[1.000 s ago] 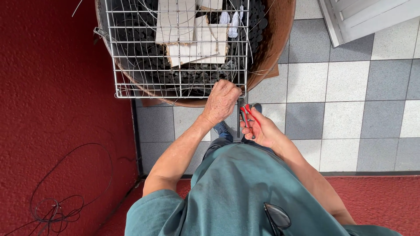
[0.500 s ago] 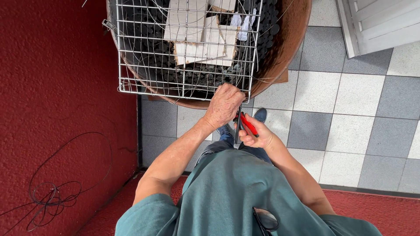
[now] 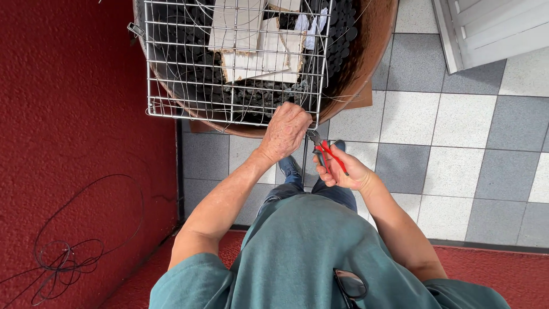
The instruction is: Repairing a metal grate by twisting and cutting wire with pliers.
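The wire grid (image 3: pixel 234 63) lies over the rusty bowl (image 3: pixel 366 74), beyond my fingers; my left hand (image 3: pixel 285 130) has stayed clamped on its near edge; my right hand (image 3: pixel 343 170), now drawn back, grips red-handled pliers (image 3: pixel 325 153) beside it.

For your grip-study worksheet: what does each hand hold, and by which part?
The right hand holds pliers by their red handles. The left hand grips the wire grid at its near edge.
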